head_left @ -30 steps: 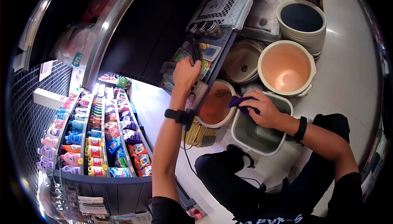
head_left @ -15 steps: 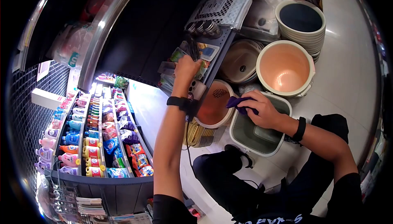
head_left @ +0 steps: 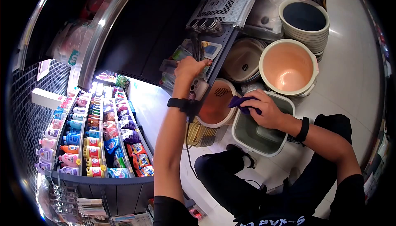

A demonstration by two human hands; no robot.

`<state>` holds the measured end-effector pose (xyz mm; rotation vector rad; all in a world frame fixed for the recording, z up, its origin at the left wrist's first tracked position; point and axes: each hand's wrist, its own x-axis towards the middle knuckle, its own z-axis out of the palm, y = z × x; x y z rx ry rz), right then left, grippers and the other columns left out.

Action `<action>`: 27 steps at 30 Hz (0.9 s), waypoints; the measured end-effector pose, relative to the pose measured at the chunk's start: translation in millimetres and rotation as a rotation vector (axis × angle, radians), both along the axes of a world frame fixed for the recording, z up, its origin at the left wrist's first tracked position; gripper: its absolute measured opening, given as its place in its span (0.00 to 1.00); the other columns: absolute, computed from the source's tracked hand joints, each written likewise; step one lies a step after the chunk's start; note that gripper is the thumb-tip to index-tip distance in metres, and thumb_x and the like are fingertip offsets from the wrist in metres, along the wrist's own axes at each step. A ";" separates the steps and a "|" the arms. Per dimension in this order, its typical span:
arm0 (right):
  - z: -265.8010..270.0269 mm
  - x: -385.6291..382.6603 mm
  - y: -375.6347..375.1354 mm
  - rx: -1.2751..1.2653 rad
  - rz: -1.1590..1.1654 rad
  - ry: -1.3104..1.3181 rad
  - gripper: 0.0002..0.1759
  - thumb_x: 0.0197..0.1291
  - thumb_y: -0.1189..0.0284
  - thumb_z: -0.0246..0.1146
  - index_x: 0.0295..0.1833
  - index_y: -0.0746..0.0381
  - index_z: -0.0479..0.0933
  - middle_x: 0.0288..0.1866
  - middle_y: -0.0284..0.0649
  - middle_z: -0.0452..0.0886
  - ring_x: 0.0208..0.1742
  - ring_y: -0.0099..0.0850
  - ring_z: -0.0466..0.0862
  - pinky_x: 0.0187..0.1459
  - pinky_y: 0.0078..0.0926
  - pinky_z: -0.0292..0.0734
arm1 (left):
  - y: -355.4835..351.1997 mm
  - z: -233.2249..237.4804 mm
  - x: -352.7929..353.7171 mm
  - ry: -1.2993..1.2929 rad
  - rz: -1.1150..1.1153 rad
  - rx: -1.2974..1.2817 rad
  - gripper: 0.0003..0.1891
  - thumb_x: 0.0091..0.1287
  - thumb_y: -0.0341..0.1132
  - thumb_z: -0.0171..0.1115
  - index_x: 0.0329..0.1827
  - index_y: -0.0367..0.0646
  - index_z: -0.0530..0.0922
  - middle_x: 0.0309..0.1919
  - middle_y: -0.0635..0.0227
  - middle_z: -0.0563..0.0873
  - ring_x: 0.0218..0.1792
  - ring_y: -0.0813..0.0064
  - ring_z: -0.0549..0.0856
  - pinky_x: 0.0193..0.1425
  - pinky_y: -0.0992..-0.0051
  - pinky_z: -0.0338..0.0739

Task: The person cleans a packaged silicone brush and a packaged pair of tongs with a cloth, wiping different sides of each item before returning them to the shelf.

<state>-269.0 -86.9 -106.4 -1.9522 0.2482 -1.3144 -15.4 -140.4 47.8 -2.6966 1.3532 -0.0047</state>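
Note:
My left hand (head_left: 190, 68) reaches onto the dark metal shelf (head_left: 226, 46), its fingers curled down among small packaged goods. What those fingers grip is hidden behind the hand. Just beyond them, a long dark item in clear wrapping (head_left: 198, 48) stands up, and a flat card pack (head_left: 211, 50) lies beside it. A purple cloth (head_left: 243, 102) is bunched in my right hand (head_left: 267, 111), which is closed around it. That hand hovers over a grey-green bin (head_left: 264, 137) on the floor.
Round jars with metal lids (head_left: 210, 26) and a white perforated basket (head_left: 225, 5) sit farther along the shelf. Orange-lined buckets (head_left: 287, 67), stacked basins (head_left: 243, 61) and a dark-topped bucket stack (head_left: 304, 17) stand on the floor. Detergent bottles (head_left: 93, 151) fill racks at left.
The long dark wrapped item by my left hand has shifted slightly right and looks more upright. My left thumb reaches a little farther right. My right hand and the cloth hardly move.

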 end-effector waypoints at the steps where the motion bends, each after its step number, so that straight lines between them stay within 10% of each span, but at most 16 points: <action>1: 0.2 -0.7 0.1 -0.001 -0.001 0.004 0.17 0.46 0.87 0.61 0.43 0.64 0.80 0.47 0.48 0.78 0.47 0.48 0.78 0.49 0.39 0.75 | -0.9 -0.3 -1.2 -0.005 0.003 0.014 0.41 0.53 0.66 0.62 0.53 0.33 0.82 0.56 0.46 0.82 0.58 0.50 0.82 0.63 0.58 0.74; 27: -2.7 0.1 0.9 -0.017 -0.010 -0.008 0.17 0.45 0.87 0.61 0.43 0.64 0.80 0.47 0.47 0.79 0.46 0.47 0.78 0.48 0.39 0.75 | 0.6 -11.2 17.1 0.056 -0.028 -0.309 0.32 0.59 0.54 0.62 0.48 0.25 0.81 0.50 0.35 0.82 0.55 0.42 0.82 0.61 0.56 0.75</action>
